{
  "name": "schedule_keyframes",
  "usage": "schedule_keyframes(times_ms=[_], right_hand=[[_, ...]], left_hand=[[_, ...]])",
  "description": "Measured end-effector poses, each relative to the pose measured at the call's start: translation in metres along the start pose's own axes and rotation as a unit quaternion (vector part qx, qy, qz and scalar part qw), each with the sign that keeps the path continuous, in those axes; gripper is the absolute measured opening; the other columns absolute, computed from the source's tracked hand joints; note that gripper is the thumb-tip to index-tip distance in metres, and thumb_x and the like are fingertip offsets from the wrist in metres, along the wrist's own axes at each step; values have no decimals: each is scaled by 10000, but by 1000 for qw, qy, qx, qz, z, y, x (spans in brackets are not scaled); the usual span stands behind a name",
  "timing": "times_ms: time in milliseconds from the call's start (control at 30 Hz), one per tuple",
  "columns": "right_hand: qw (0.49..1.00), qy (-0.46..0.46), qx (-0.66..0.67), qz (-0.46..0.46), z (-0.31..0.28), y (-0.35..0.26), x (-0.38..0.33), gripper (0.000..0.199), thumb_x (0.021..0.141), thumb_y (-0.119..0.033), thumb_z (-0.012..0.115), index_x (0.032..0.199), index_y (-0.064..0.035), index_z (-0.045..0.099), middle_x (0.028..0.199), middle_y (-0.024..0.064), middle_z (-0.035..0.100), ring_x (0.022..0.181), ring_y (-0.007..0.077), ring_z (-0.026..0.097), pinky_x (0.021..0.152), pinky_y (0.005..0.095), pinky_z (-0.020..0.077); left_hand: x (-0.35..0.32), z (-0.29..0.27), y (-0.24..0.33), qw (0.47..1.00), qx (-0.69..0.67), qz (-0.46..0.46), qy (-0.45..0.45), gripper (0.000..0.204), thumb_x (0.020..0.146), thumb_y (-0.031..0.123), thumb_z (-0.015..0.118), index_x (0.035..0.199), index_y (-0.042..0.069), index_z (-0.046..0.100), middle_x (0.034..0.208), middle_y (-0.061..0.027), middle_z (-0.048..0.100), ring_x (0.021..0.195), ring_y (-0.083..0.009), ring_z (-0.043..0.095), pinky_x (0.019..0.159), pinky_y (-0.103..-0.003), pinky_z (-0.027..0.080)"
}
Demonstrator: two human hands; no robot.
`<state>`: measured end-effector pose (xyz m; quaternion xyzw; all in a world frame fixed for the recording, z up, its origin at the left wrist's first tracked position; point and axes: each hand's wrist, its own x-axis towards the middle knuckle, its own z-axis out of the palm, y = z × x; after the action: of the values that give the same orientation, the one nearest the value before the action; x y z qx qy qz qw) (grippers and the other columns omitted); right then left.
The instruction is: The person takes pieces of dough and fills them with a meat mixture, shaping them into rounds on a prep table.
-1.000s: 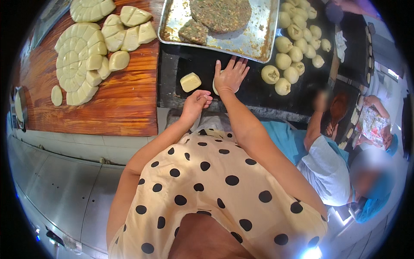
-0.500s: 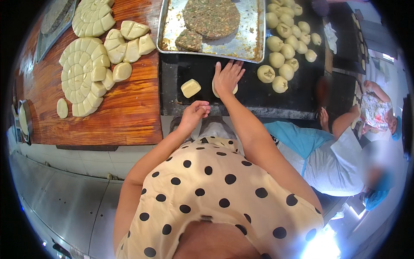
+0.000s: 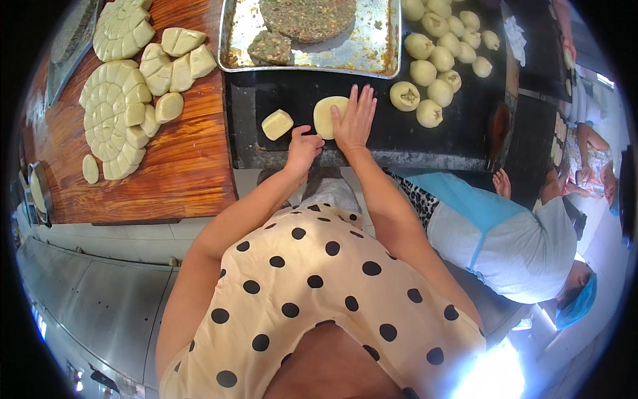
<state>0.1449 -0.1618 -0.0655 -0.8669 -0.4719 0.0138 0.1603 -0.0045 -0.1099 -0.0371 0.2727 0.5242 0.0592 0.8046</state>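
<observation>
A flattened round of pale dough (image 3: 325, 116) lies on the black work surface in front of me. My right hand (image 3: 355, 124) rests along its right edge, open, fingers stretched out and the thumb over the dough. Near the round's lower left edge is my left hand (image 3: 306, 148), its fingers loosely curled with nothing visible in them. Whether its fingertips touch the round I cannot tell. Just left of that hand sits an unflattened block of dough (image 3: 277, 124).
A metal tray (image 3: 311, 66) with brown-green filling (image 3: 309, 18) stands behind. Several filled dough balls (image 3: 440, 93) sit to the right. Cut dough pieces (image 3: 109, 100) lie on the wooden table (image 3: 193, 159) at left. A co-worker (image 3: 505, 239) stands close on the right.
My right hand has slid off the middle of the dough round to its right edge, uncovering a wider, flatter round. My left hand has come nearer to it. The view has shifted slightly.
</observation>
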Motion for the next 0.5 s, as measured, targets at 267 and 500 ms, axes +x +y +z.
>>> schedule_keyframes(times_ms=[267,500], right_hand=[[994,-1,86,62,-6,-11,4,742,984,-400,464,1501,57,193,1560,317,139,1464,446,117,1193,524,92],[988,-17,105,110,-16,-14,-3,684,881,-296,669,1408,37,388,1398,248,413,1242,373,465,1052,431,372]], left_hand=[[-26,-19,2,999,-5,-42,7,565,937,152,575,1400,2,288,1140,-148,591,986,-234,631,853,-358,552],[-52,-36,17,998,14,-51,-41,247,1002,139,488,1210,9,517,1048,-115,647,939,-178,639,859,-314,546]])
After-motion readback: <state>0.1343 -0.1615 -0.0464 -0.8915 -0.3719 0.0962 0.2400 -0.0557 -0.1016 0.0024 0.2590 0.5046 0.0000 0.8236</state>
